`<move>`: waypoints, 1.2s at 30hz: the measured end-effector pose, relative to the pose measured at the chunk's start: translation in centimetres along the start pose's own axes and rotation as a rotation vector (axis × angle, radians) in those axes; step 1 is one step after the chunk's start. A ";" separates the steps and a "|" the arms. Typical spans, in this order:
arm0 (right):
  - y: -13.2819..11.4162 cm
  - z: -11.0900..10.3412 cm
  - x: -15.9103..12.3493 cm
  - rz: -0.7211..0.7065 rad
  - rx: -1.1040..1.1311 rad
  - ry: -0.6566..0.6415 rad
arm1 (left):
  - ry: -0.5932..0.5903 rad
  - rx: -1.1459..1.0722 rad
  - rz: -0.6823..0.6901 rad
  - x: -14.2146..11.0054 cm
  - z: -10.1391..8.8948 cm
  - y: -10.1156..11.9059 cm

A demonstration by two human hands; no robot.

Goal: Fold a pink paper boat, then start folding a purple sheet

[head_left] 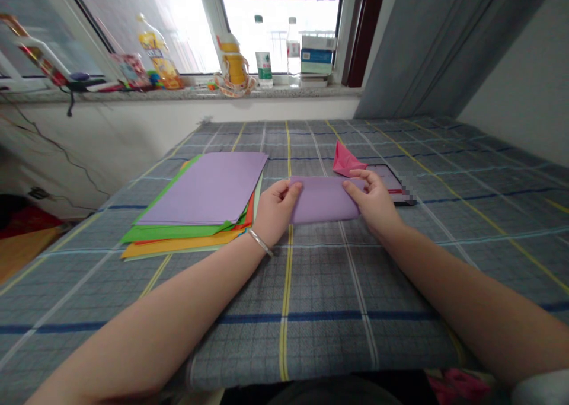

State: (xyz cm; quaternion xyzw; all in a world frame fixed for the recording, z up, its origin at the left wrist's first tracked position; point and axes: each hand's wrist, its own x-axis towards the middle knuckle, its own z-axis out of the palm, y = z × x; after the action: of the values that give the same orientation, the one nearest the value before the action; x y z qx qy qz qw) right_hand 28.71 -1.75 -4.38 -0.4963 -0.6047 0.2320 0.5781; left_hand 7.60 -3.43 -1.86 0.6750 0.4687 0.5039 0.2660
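Both hands are gripping the purple folded paper by its two ends. The left hand is closing its fingers on the left end, with the thumb lying on the near face close to the upper corner and the other fingers curling toward the paper. The right hand is pinching the right end at the upper corner; its thumb is pressing on the face, while the upper fingers are extending loosely and partly open above the paper's top edge. The fingertips behind the paper are being hidden by it.

The purple folded paper is lying between the hands, with its long side running left to right, above a bench that a checked cloth is covering. Whether its lower edge is touching the cloth cannot be told.

A stack of colored sheets is resting to the left of the left hand, with purple on top and green, orange and yellow edges projecting below. A pink folded paper is standing just beyond the right hand. A phone is lying beside it, partly behind the right hand. A bracelet is encircling the left wrist. Bottles and boxes are standing on the window sill beyond the bench.
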 end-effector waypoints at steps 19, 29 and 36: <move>-1.4 0.4 -0.3 0.216 0.339 0.048 | -0.046 -0.333 -0.007 0.1 0.4 -1.1; -1.6 0.3 -0.4 0.188 0.281 0.055 | -0.054 -0.355 -0.006 0.0 0.5 -1.0; -1.4 0.4 -0.4 0.160 0.207 0.062 | -0.042 -0.331 -0.021 0.1 0.6 -1.0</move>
State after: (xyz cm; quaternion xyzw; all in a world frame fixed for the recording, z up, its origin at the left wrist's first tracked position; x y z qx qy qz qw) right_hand 27.87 -2.55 -3.48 -0.4876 -0.5177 0.3230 0.6244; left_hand 7.76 -2.88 -2.85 0.6273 0.3808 0.5573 0.3884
